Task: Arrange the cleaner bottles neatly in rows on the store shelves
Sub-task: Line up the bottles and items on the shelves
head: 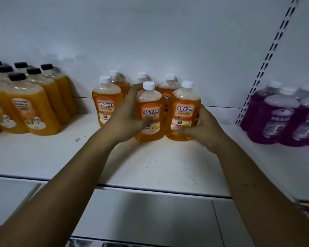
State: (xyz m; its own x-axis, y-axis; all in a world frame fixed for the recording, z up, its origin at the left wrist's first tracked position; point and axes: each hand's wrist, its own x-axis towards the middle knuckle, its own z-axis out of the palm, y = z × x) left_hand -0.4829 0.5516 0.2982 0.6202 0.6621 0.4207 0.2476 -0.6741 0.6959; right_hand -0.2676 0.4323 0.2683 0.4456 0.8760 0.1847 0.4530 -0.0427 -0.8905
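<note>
Several orange cleaner bottles with white caps stand in the middle of the white shelf (155,163). My left hand (127,114) grips the front middle bottle (149,104), thumb across its label. My right hand (202,125) grips the front right bottle (185,107), thumb on its lower front. Both bottles stand upright on the shelf, side by side. A third front bottle (104,100) stands alone to the left. Three more bottles (169,84) stand in a row behind, partly hidden.
A group of larger orange bottles with black caps (30,104) fills the shelf's left end. Purple bottles (282,113) stand at the right, past a slotted upright (262,68). The shelf's back wall is close behind. A lower shelf (141,214) lies below.
</note>
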